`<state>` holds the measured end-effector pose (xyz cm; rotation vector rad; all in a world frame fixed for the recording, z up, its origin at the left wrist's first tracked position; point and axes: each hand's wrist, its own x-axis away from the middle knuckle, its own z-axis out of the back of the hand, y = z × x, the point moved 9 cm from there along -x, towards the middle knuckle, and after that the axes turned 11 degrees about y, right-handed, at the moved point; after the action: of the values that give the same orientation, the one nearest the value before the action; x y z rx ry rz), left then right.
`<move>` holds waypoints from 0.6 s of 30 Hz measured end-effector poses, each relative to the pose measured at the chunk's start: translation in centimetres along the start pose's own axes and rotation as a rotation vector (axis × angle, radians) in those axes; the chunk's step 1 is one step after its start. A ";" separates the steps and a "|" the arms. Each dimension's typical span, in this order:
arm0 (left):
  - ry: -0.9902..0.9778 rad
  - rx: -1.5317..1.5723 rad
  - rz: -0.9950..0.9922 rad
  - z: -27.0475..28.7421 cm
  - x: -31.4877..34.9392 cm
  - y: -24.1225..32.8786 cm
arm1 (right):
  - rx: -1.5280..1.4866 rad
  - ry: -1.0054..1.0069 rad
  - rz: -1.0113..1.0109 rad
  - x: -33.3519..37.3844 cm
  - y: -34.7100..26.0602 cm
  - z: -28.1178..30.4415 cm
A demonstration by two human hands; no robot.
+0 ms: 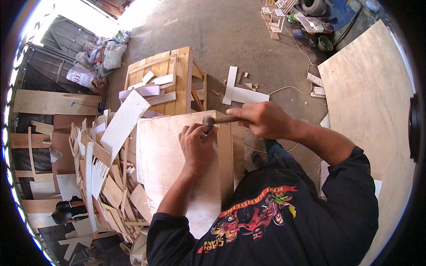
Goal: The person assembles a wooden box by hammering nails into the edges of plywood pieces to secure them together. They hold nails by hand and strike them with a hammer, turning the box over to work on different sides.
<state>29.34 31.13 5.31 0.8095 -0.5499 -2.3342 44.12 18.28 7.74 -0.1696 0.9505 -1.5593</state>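
Observation:
My right hand (271, 120) is closed round the handle of a hammer (222, 119). The hammer's head is right at the fingertips of my left hand (196, 142), above the far edge of a pale wooden box (166, 150). Those left fingers are pinched together and rest on the board near the corner. Whatever they hold, if anything, is too small or hidden behind the hammer head. The box has a broad light panel on top and a plywood side facing right.
Scrap wood (117, 190) is heaped left of the box. Beyond stands a slatted wooden table (182, 84) bearing white strips. A large plywood sheet (364, 102) leans at right. A cable (295, 87) crosses the floor. Another person (69, 210) is far left.

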 end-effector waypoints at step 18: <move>-0.024 0.030 -0.072 0.2 0.6 0.1 | 0.036 0.057 -0.077 0.4 0.9 1.7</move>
<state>28.86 30.72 5.28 0.8291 -0.5763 -2.4091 45.67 17.17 8.10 -0.1379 0.9697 -1.6591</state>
